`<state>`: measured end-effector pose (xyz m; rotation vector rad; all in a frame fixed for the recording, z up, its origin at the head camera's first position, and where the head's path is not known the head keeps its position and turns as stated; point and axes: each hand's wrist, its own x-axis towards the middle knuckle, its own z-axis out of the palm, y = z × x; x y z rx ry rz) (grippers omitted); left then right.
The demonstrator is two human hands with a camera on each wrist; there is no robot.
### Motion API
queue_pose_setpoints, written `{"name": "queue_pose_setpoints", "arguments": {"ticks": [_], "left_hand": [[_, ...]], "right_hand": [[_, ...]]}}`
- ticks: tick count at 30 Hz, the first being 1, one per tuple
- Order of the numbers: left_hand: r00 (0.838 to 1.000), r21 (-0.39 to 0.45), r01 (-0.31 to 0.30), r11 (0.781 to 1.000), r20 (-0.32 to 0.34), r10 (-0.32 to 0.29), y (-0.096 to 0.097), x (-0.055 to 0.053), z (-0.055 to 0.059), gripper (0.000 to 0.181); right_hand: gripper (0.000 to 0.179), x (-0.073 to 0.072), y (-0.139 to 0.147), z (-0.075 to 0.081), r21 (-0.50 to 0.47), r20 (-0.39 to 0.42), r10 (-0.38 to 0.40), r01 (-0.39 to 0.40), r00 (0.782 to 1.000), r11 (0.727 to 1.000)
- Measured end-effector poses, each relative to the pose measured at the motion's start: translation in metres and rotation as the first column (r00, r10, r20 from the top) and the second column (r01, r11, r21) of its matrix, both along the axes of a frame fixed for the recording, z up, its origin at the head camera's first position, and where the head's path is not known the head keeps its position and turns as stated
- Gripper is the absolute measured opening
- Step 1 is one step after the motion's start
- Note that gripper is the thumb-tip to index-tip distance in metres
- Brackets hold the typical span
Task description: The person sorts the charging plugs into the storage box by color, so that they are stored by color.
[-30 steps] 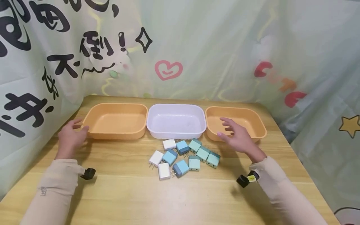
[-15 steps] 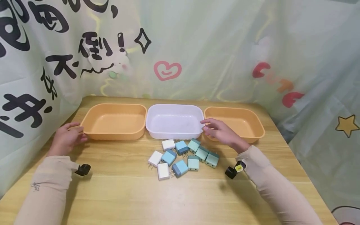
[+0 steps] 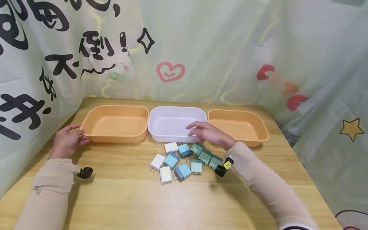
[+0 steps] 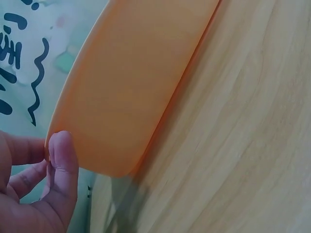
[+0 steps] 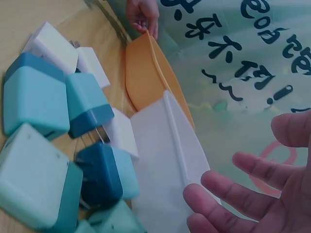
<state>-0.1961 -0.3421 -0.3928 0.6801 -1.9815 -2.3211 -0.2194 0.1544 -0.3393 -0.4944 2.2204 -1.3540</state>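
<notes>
My left hand (image 3: 66,142) pinches the left end of an orange plastic tray (image 3: 118,139); in the left wrist view the thumb (image 4: 63,155) lies against the tray's corner. Over the front right part of a white tray (image 3: 164,137) hovers my right hand (image 3: 211,132), fingers spread and holding nothing. Just below it on the table lies a cluster of wall chargers: white ones (image 3: 165,175), blue ones (image 3: 183,171) and pale green ones (image 3: 196,166), several showing metal prongs. The right wrist view shows the blue charger (image 5: 36,97) and green charger (image 5: 36,179) close up.
A second orange tray (image 3: 256,140) stands at the right, so the three trays form a row along the back of the wooden table (image 3: 129,198). Behind them hangs a printed cloth (image 3: 215,57). Each wrist carries a small black camera (image 3: 85,172).
My right hand has moved left from over the right orange tray to the white tray. The left hand has closed its thumb and fingers on the left orange tray's end. Chargers have stayed put.
</notes>
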Motion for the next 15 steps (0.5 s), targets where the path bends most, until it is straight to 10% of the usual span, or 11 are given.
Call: {"name": "queue_pose_setpoints", "arguments": {"ticks": [15], "left_hand": [[0.999, 0.101, 0.053, 0.993, -0.012, -0.052, -0.008, 0.001, -0.002, 0.024]], "right_hand": [[0.036, -0.008, -0.05, -0.003, 0.057, 0.068, 0.057, -0.061, 0.996, 0.996]]}}
